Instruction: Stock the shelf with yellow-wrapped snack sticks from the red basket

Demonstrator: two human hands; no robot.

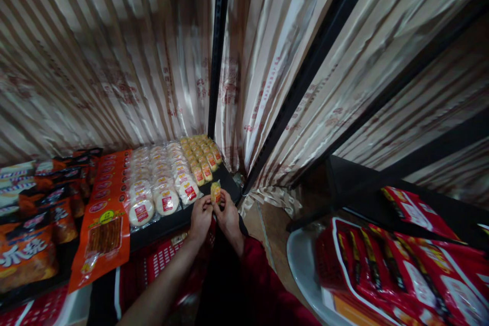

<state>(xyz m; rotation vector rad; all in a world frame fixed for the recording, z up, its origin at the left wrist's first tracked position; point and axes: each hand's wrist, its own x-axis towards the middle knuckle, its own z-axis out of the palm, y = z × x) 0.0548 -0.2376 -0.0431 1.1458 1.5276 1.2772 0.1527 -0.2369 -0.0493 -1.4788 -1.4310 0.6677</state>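
Note:
Both of my hands come together in front of the black shelf's [183, 216] right end. Between the fingers of my right hand [228, 215] is a small wrapped yellow snack [216, 192] with an orange label, held upright. My left hand [200, 219] is closed beside it, its fingertips at the snack's lower left edge. Just beyond my hands, rows of similar yellow snacks [198, 155] sit on the shelf. To their left stand rows of round white wrapped cakes [167, 201] with red labels.
Orange snack bags [101, 229] and more packets [28, 249] fill the shelf's left part. Red baskets [153, 265] are below. At right, a red basket [324, 260] holds red packets [382, 260]. Black posts [219, 51] and pale curtains [114, 61] rise behind.

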